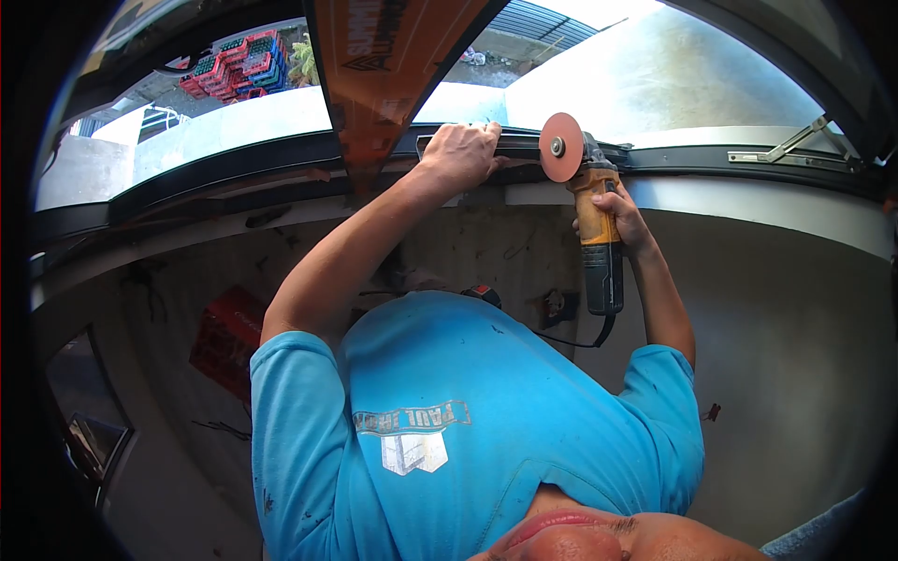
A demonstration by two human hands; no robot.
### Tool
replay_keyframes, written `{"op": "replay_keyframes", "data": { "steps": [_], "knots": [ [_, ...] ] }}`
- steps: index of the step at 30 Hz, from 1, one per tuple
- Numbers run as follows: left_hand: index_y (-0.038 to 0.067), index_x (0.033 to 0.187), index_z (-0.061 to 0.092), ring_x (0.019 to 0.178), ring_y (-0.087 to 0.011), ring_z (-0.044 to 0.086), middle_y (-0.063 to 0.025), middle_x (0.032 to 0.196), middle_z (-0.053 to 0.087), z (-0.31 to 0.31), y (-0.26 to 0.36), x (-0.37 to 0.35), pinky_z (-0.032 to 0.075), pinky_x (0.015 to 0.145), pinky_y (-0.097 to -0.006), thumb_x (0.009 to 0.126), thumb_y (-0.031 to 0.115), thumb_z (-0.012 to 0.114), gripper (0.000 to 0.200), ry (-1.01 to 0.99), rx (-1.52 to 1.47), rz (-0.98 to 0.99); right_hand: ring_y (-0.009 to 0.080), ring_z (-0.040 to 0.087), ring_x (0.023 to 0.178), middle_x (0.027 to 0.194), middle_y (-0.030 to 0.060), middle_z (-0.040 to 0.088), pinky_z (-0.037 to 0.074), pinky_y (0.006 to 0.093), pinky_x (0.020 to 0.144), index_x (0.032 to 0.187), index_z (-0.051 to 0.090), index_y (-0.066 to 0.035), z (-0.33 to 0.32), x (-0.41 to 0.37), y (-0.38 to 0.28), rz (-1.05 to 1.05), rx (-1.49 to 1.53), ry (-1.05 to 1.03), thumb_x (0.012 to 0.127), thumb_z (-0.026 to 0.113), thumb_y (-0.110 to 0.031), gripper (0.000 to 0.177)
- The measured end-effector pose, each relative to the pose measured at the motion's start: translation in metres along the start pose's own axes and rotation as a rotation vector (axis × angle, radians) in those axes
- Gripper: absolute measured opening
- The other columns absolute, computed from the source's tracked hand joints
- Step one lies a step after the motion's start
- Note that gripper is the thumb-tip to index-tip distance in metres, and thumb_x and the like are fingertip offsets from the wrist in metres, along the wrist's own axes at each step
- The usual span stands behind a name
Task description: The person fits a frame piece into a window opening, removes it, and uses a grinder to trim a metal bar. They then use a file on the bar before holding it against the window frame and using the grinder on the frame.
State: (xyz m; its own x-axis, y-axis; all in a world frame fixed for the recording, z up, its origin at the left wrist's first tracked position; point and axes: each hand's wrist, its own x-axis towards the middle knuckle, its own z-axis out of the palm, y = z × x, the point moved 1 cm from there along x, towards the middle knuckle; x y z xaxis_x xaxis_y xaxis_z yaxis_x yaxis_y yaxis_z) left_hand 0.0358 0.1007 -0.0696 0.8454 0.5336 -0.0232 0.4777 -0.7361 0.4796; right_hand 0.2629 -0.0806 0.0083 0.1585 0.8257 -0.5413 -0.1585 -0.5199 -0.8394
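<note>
My right hand (625,220) is wrapped round the yellow and black body of an angle grinder (600,252), held upright with its disc end up. A flat pinkish cutting disc (561,140) sits on the grinder's head, over the dark window frame in this view. To the left of the disc, my left hand (460,154) is closed on a dark metal bar (522,143) lying along the frame. The fingertips are partly hidden behind the bar. From the grinder's lower end, a black cord (599,338) curves off behind the blue shirt.
An orange-faced panel (374,84) rises left of my left hand. The dark window frame (224,173) crosses the view, with a metal hinge arm (781,150) at right. A red crate (227,341) stands below left; stacked bottle crates (241,67) are outside.
</note>
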Motion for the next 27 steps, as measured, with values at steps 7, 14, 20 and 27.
{"op": "replay_keyframes", "data": {
  "steps": [7,14,20,27],
  "knots": [
    [0.000,0.115,0.059,0.093,-0.0286,0.073,-0.0162,0.098,0.073,0.002,-0.001,0.000,0.057,0.080,-0.0392,0.097,0.043,0.063,0.048,-0.006,-0.008,-0.002,0.0295,0.069,0.077,0.118,0.0171,0.050,0.063,0.0385,0.066,0.151,0.025,-0.011,-0.005,0.002,0.002,0.052,0.018,-0.026,0.087,0.060,-0.014,0.073],
    [0.000,0.115,0.060,0.093,-0.0291,0.073,-0.0173,0.098,0.073,0.004,-0.002,0.001,0.057,0.080,-0.0391,0.097,0.044,0.062,0.048,0.017,0.001,0.015,0.0292,0.069,0.077,0.116,0.0180,0.050,0.063,0.0387,0.066,0.150,0.026,-0.010,-0.004,0.001,0.003,0.042,0.019,-0.022,0.086,0.060,-0.015,0.072],
    [-0.002,0.119,0.058,0.100,-0.0316,0.071,-0.0201,0.105,0.071,0.000,0.000,0.001,0.056,0.085,-0.0408,0.098,0.046,0.060,0.053,-0.053,-0.026,-0.017,0.0297,0.069,0.077,0.116,0.0181,0.050,0.063,0.0388,0.065,0.150,0.026,-0.011,-0.006,0.002,0.004,0.062,0.020,-0.035,0.086,0.060,-0.015,0.073],
    [0.000,0.116,0.061,0.099,-0.0305,0.071,-0.0183,0.103,0.072,-0.008,-0.003,0.001,0.056,0.085,-0.0422,0.097,0.051,0.060,0.054,-0.099,-0.070,-0.034,0.0288,0.073,0.077,0.098,0.0173,0.062,0.064,0.0398,0.067,0.128,0.043,0.002,0.004,-0.006,0.000,-0.081,0.031,0.017,0.091,0.056,-0.018,0.044]
  ]
}}
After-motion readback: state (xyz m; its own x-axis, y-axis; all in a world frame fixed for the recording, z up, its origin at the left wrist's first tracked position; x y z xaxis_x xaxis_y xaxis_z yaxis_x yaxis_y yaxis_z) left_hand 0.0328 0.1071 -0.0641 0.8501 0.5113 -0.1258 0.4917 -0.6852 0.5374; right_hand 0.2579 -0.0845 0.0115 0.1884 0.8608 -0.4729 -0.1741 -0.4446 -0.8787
